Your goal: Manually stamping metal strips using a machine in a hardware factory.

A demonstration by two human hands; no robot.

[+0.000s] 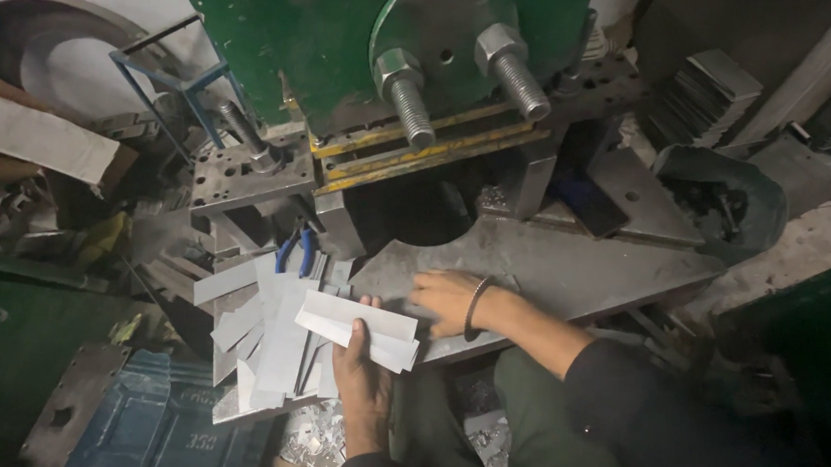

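My left hand (362,376) holds a small stack of flat grey metal strips (359,328), lifted just above a loose pile of similar strips (264,344) at the left of the press bed. My right hand (448,299), with a dark bangle on the wrist, rests palm down on the grey steel bed plate (572,272), fingers pointing left toward the held strips. Behind both hands stands the green press (327,37) with two large threaded bolts (464,81) and a dark die opening (414,209).
Blue-handled pliers (296,250) lie behind the strip pile. A blue metal casing (159,441) sits low left, small stamped scraps (318,446) lie on the floor by my knees. Stacked grey plates (705,96) and a dark bin (731,200) stand at right.
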